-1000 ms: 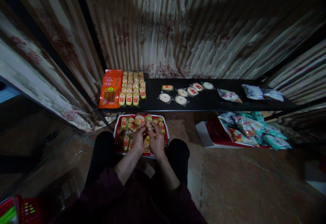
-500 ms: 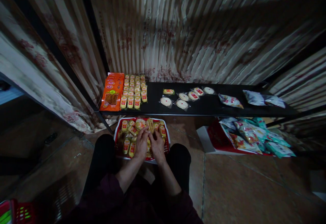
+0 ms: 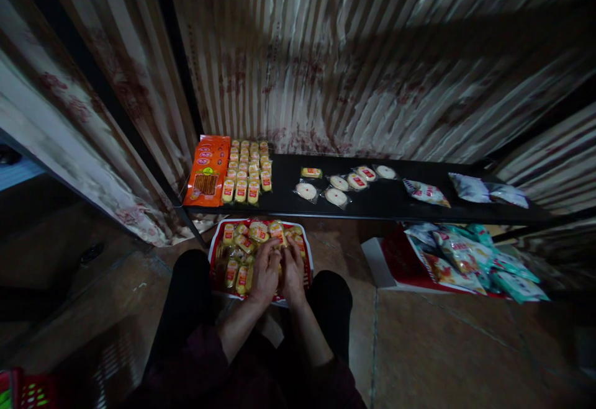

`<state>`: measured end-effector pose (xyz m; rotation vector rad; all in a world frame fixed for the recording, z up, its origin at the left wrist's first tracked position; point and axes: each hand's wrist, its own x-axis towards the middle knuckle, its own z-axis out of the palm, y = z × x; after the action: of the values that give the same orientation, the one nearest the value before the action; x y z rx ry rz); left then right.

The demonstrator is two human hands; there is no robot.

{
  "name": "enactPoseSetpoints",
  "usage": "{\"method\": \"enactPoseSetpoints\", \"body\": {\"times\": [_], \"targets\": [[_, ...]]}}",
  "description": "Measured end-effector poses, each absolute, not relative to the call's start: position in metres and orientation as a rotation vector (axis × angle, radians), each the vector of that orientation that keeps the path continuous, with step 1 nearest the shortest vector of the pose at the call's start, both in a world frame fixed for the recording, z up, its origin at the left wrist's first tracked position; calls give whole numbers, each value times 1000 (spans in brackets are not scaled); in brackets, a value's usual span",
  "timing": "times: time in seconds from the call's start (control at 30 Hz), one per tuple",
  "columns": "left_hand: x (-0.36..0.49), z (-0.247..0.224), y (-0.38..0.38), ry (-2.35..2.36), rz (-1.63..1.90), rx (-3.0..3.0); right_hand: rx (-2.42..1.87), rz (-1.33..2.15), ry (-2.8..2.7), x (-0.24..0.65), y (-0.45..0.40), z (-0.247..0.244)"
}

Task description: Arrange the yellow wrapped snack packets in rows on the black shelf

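My left hand (image 3: 265, 274) and my right hand (image 3: 292, 275) are close together over a basket (image 3: 213, 251) with a red inside and a white rim. Their bent fingers close on a yellow wrapped snack cake (image 3: 277, 230), its red label facing up. The lower part of this cake is hidden by my fingers. More packs of the same kind, such as a wrapped cake (image 3: 231, 272), lie loosely piled in the basket around my hands. The basket stands between my knees, just in front of the black shelf (image 3: 284, 195).
On the shelf are orange snack bags (image 3: 205, 176), rows of wrapped cakes (image 3: 246, 173), round white-topped packs (image 3: 306, 191) and a few pouches (image 3: 426, 192). Below right, a box (image 3: 388, 263) overflows with bagged snacks (image 3: 475, 254). A red basket (image 3: 28, 390) is at lower left.
The cake between my fingers has turned from its edge to show its labelled face. My hands stay over the basket, and the whole view has shifted slightly.
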<state>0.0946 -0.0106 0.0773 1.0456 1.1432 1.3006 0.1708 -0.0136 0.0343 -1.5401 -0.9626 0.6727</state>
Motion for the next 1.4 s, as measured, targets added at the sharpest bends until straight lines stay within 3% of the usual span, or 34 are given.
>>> {"method": "enactPoseSetpoints", "body": {"times": [0.6, 1.4], "targets": [[93, 83, 25, 1163, 1437, 1108, -1481, 776, -1006, 175, 27, 45], [111, 101, 112, 1105, 1451, 1050, -1585, 561, -1258, 193, 131, 59]]}}
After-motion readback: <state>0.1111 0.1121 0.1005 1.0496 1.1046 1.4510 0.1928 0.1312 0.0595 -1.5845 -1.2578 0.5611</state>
